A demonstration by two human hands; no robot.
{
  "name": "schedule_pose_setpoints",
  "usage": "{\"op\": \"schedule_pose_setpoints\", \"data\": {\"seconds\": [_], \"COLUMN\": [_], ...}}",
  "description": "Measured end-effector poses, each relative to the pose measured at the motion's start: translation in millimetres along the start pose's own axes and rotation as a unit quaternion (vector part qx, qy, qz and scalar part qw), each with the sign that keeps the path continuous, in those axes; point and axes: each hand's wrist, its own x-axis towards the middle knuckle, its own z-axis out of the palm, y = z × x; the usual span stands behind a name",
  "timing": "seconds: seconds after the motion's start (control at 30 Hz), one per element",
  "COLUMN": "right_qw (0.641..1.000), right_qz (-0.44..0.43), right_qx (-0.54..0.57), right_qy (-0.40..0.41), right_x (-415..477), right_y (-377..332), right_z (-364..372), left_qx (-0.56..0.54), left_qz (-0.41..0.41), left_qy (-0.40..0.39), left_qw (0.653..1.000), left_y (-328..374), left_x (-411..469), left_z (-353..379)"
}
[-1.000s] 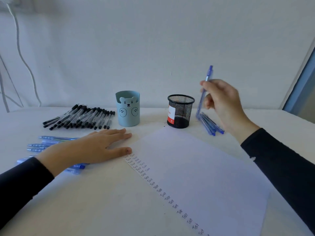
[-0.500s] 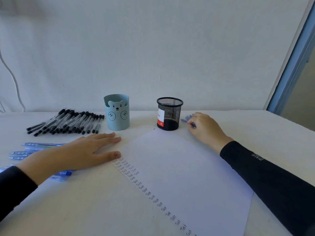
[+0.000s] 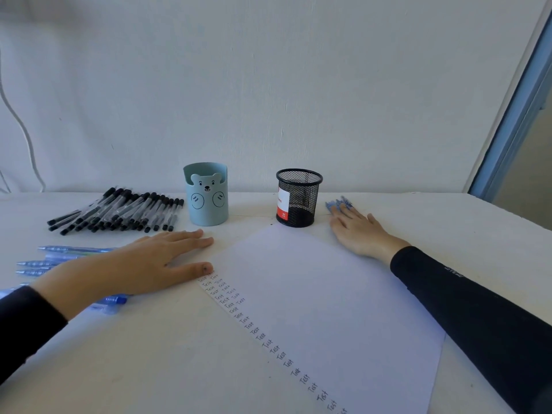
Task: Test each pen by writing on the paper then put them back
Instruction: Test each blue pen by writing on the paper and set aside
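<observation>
The left hand [image 3: 143, 265] lies palm down, fingers straight and close together, thumb held apart from them. The right hand [image 3: 360, 231] reaches farther forward, palm down, fingers straight and slightly spread. The left sleeve [image 3: 27, 327] and right sleeve [image 3: 478, 309], both dark, cover the forearms to the wrists

The left hand [image 3: 143, 267] lies flat on the table [image 3: 149, 354], its thumb at the corner of the paper [image 3: 313, 294]. The right hand [image 3: 358, 231] rests flat beside the mesh cup [image 3: 298, 198], fingers seemingly touching blurred blue pens [image 3: 339, 203].
</observation>
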Motion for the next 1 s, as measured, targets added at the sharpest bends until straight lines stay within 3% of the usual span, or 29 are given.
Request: {"op": "schedule_pose_setpoints", "data": {"seconds": [0.13,0.27,0.33,0.43,0.57,1.0], "right_qw": [1.000,0.967,0.947,0.930,0.905,0.901], "right_qz": [-0.013,-0.083,-0.142,-0.234,-0.338,-0.359], "right_qx": [-0.002,0.001,0.059,0.087,0.071,0.105], "right_qy": [0.019,0.240,0.283,0.269,0.248,0.221], "right_x": [-3.6,-15.9,-22.3,-26.9,-29.0,-36.1], "right_y": [-0.2,-13.9,-31.9,-55.7,-66.2,-64.5], "right_z": [-0.7,-7.1,-10.4,-2.6,13.8,13.1], "left_qx": [-0.013,-0.090,-0.110,-0.129,-0.115,-0.067], "left_qz": [0.012,0.006,-0.005,-0.032,-0.044,-0.005], "left_qy": [0.014,0.067,0.104,0.126,0.061,0.014], "left_qw": [1.000,0.994,0.989,0.983,0.990,0.998], "left_y": [3.3,-1.9,-14.4,-38.3,-52.0,-43.4], "left_x": [-2.6,-10.2,-14.5,-22.7,-34.1,-30.6], "left_z": [-3.8,-27.4,-39.5,-50.7,-58.6,-52.2]}}
